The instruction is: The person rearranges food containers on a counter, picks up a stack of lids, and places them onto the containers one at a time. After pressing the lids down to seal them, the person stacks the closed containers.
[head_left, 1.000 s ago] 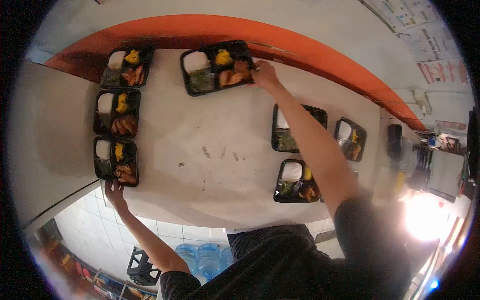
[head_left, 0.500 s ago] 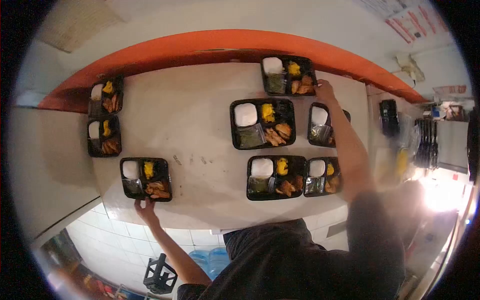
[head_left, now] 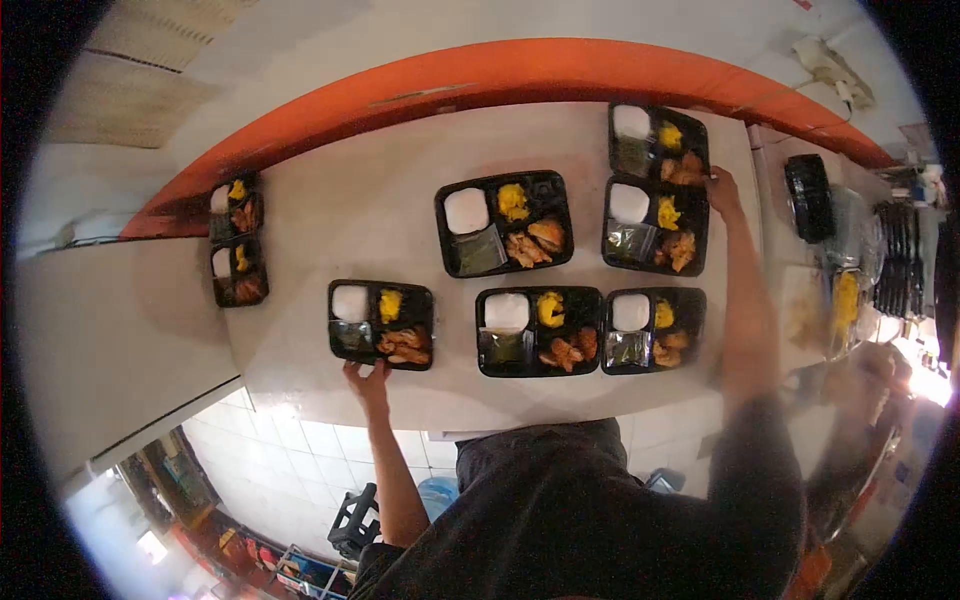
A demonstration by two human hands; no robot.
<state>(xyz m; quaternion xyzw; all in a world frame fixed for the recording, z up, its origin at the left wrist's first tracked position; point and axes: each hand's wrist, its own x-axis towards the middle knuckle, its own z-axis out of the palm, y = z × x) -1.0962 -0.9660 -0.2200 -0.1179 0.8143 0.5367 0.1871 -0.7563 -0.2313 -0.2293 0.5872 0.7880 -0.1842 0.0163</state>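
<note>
My left hand (head_left: 368, 388) grips the near edge of a black meal tray (head_left: 381, 325), its fingers closed on the rim. The tray holds white rice, something yellow, browned meat pieces and a clear packet with dark green contents. At the far right, my right hand (head_left: 724, 194) has its fingers at the right edge of a similar meal tray (head_left: 658, 143), touching its lower corner. Directly below that one, another filled tray (head_left: 655, 225) sits close against it. Between my hands lie a larger-looking tray (head_left: 505, 224) and a nearer tray (head_left: 540, 332), with one more tray (head_left: 653, 331) beside it.
Two filled trays (head_left: 238, 240) stand at the table's left end. An orange strip (head_left: 450, 75) runs along the wall behind the white table (head_left: 300, 200). Stacked black containers (head_left: 808, 198) are on the right, and a black crate-like object (head_left: 355, 522) is below the table.
My left hand has slid its tray rightward, toward the middle trays. My right hand has moved its tray right, in line above the right-hand column. The camera view has shifted too.
</note>
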